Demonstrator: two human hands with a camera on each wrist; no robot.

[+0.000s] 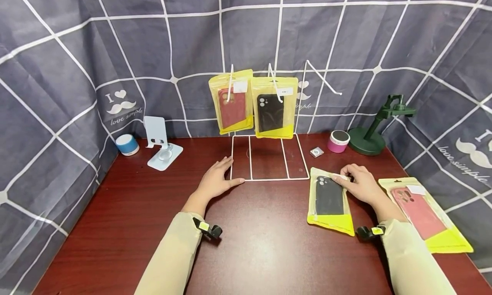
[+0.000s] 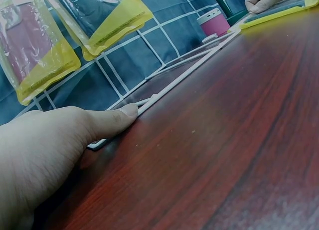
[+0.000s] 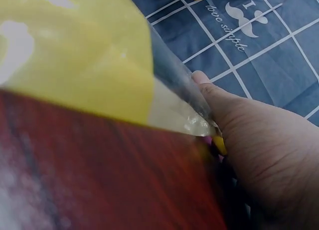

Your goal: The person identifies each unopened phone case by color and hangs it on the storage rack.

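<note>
- Black phone case packet [image 1: 329, 201] lies flat on the worktop [image 1: 261, 239], near right of the white wire rack [image 1: 269, 158]; our right hand [image 1: 359, 185] pinches its far top corner, fingers curled on the header.
- Our left hand [image 1: 216, 180] rests flat, fingers straight, on the rack's near left corner, thumb along the wire in the left wrist view.
- We judge the step to be picking up this packet while the rack is steadied. The next move would call for lifting the packet by its header and lining its hang hole up with the free hook [image 1: 323, 79] at the right of the rack.
- Two hooks already carry a red case packet [image 1: 232, 102] and a black one [image 1: 274, 108], so room is only at the right.
- Another red packet [image 1: 424, 214] lies close to the right edge of the worktop; a pink speaker [image 1: 338, 141] and a small silver clip [image 1: 316, 152] sit just right of the rack's base, near the lift path.
</note>
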